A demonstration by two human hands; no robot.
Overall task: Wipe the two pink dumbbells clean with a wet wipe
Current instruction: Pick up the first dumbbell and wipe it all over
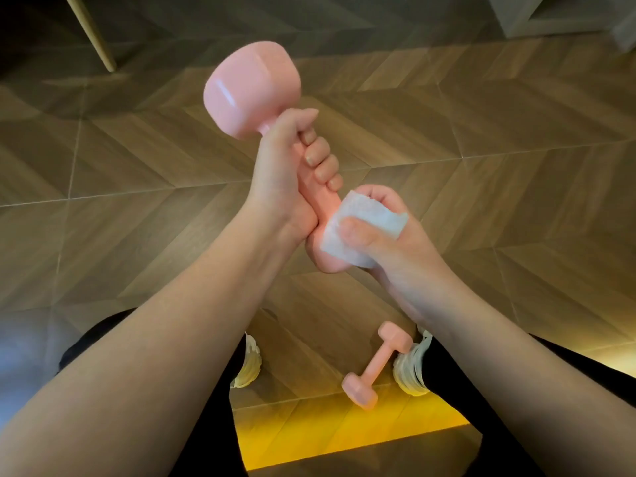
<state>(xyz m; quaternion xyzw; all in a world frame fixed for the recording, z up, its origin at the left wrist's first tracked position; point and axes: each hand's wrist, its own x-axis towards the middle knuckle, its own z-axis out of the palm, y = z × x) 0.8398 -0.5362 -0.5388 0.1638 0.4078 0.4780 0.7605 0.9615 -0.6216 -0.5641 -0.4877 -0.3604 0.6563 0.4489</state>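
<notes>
My left hand (289, 166) grips the handle of a pink dumbbell (251, 87), held up in the air and tilted, one head up at the far left. Its lower head is mostly hidden under a white wet wipe (361, 225). My right hand (385, 235) wraps round that lower head and presses the wipe against it with the thumb on top. A second pink dumbbell (377, 364) lies on the floor between my feet, close to my right shoe.
Wooden herringbone floor (481, 149) lies all around. A slanted wooden furniture leg (93, 36) stands at the far left, and a pale piece of furniture (550, 15) sits at the far right. My white shoes (247, 363) and dark trouser legs are below.
</notes>
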